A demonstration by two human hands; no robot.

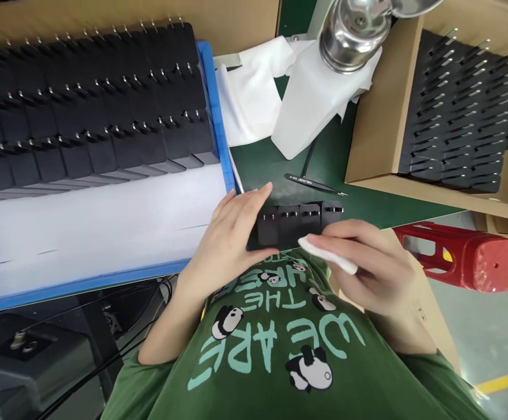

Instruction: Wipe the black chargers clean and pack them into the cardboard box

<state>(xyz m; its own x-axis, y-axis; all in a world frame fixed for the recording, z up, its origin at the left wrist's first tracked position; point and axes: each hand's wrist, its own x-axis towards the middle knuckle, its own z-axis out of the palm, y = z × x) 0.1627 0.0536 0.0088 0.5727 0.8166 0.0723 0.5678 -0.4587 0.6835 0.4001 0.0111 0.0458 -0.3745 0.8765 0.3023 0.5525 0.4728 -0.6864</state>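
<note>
Several black plug adapters stand side by side in a short row near the front edge of the green table, metal prongs upward. My left hand is at the left end of this row, fingers stretched and thumb apart, with nothing seen in its grasp. A folded white wiping cloth is pinched between the fingers and thumb of my right hand, just in front of the row's right end. Behind the row lie black tweezers.
On the left, a blue tray holds many black adapters on a white liner. A cardboard box with more adapters is at right. Between them stand a white pump bottle and white cloths. A red stool is beyond the table.
</note>
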